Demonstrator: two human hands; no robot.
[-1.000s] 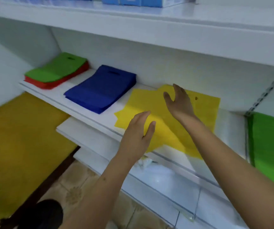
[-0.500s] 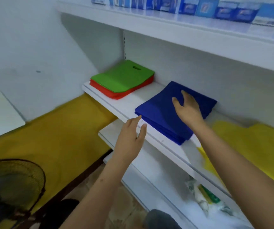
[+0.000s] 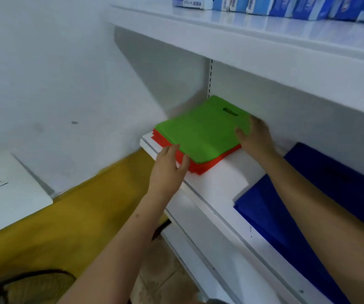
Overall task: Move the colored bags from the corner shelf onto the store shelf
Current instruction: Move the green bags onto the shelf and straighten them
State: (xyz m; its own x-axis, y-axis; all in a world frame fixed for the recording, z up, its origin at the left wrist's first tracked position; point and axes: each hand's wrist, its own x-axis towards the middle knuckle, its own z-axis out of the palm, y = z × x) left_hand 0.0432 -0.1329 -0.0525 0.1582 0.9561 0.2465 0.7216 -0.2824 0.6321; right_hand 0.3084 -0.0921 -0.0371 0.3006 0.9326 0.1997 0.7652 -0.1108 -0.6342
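Observation:
A stack of green bags (image 3: 200, 132) lies on a stack of red bags (image 3: 209, 165) at the left end of the white shelf (image 3: 216, 185), in the corner by the wall. My left hand (image 3: 165, 170) touches the stack's near left edge with straight fingers, its thumb beside the red corner. My right hand (image 3: 256, 139) is at the stack's right edge, with its thumb on top of the green bags and its fingers curled round the far side. A pile of blue bags (image 3: 308, 194) lies further right on the same shelf, partly under my right forearm.
An upper shelf (image 3: 242, 34) with blue boxes (image 3: 286, 5) overhangs closely. Lower shelves (image 3: 198, 249) jut out beneath. To the left are a yellow surface (image 3: 67, 216), a white board (image 3: 5, 189) and a fan's grille (image 3: 23, 288).
Both hands left the yellow bags, passed over the blue pile and moved left to the green and red stack. The view swung left with them.

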